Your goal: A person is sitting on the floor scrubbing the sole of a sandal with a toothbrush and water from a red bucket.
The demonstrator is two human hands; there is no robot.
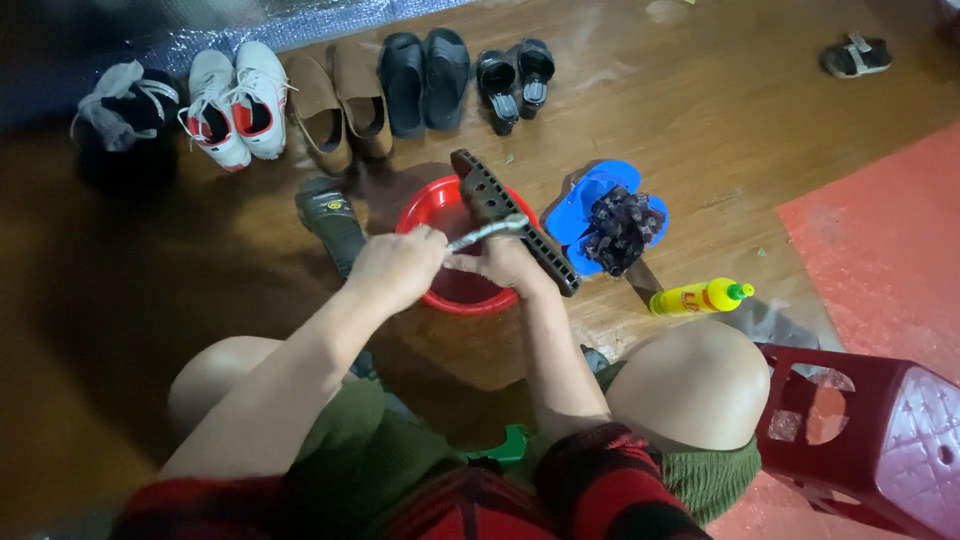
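Here the right hand (510,262) grips a dark sandal (505,210), sole up, over the red basin (432,205) on the floor. Left hand (398,265) is closed around a brush (487,231) lying across the sandal. Yellow bottle (697,297) lies near the right knee.

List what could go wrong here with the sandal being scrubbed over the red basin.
1. The right hand holds the dark sandal tilted across the rim of the red basin; a wet grip might slip.
2. The left hand works a brush close to the right fingers, so a hard stroke could hit them.
3. Splashes may reach the black shoe beside the basin.
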